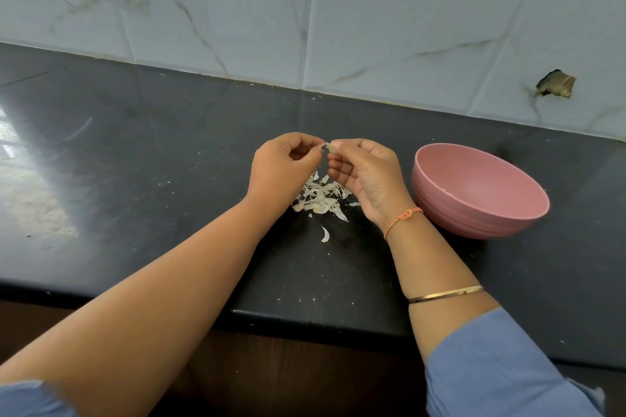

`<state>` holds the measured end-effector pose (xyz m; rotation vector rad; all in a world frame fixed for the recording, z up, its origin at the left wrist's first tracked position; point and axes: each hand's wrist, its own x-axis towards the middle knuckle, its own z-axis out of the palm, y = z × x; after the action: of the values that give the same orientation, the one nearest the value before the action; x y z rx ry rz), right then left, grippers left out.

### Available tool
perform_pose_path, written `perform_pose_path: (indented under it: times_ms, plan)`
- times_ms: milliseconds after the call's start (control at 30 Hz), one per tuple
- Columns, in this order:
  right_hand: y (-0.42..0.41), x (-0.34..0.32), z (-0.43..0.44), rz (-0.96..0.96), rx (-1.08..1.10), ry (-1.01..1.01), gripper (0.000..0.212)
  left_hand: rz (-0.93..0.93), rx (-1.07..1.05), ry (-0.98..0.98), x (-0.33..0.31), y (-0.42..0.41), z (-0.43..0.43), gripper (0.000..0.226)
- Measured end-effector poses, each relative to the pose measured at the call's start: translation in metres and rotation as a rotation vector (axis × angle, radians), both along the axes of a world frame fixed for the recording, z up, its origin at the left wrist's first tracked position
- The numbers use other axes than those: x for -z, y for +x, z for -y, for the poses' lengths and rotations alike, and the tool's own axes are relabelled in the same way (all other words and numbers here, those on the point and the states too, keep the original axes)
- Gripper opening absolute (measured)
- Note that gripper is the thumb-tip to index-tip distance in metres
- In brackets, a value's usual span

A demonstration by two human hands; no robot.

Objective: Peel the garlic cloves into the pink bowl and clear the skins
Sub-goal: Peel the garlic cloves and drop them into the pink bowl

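Head view: I pinch a garlic clove (330, 145) between both hands' fingers (335, 159), peeling over the skins (320, 198); next, drop it in the pink bowl (440, 210) at 3 o'clock

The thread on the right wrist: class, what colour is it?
Orange thread, knotted at the wrist; clearest in the head view.

Open countertop (142, 179) left of skins (320, 198)
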<state>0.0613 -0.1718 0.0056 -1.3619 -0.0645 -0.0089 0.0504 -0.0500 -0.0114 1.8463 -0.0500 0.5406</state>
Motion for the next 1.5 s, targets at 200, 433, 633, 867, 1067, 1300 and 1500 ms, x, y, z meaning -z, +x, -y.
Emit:
perform_pose_path:
  times_ms: [200, 433, 633, 867, 1067, 1300, 1500]
  plan:
    - [0.0029, 0.0037, 0.0008, 0.039, 0.030, -0.110, 0.005, -0.016, 0.012, 0.013, -0.0022, -0.0018, -0.0002, 0.014]
    - [0.0065, 0.0066, 0.0017, 0.115, 0.084, -0.231, 0.008, -0.030, 0.004, 0.025, -0.0030, -0.0023, 0.0001, 0.016]
    - [0.0048, 0.0073, 0.0026, 0.145, 0.052, -0.261, 0.007, -0.040, -0.004, 0.021, -0.0044, -0.0028, -0.0017, 0.020]
    - [0.0057, 0.0070, 0.0037, 0.170, 0.096, -0.276, 0.009, -0.041, 0.010, 0.007, -0.0040, -0.0019, -0.0002, 0.017]
    - [0.0062, 0.0080, 0.0045, 0.189, 0.096, -0.306, 0.010, -0.059, 0.020, -0.012, -0.0036, -0.0013, -0.0005, 0.016]
    - [0.0057, 0.0082, 0.0038, 0.184, 0.076, -0.299, 0.011, -0.102, 0.037, -0.113, -0.0041, -0.0006, -0.0017, 0.019]
    - [0.0046, 0.0071, 0.0040, 0.146, 0.045, -0.239, 0.012, -0.135, 0.041, -0.170, -0.0032, 0.0015, -0.0018, 0.018]
